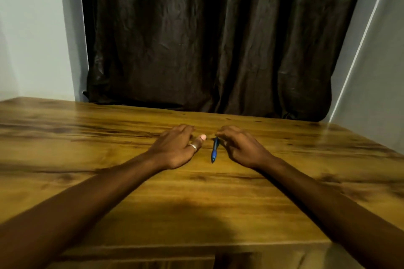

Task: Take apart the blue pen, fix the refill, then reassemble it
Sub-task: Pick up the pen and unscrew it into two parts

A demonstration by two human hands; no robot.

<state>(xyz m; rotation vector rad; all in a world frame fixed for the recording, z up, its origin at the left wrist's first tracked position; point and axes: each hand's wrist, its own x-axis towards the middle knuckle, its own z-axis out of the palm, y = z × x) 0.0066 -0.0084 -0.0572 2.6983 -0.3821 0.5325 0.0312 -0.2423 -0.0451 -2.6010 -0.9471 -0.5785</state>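
Observation:
The blue pen (214,150) lies in the middle of the wooden table (87,137), its tip pointing toward me. My right hand (242,147) sits just right of it, fingers curled, with the fingertips pinching the pen's far end. My left hand (176,148) rests palm down on the table just left of the pen. Its thumb, which wears a silver ring, stretches toward the pen without touching it, and the hand holds nothing. The pen looks whole, and no loose parts show.
A dark brown curtain (207,39) hangs behind the table's far edge between pale walls. The near table edge runs below my forearms, and the right edge slants away at the far right.

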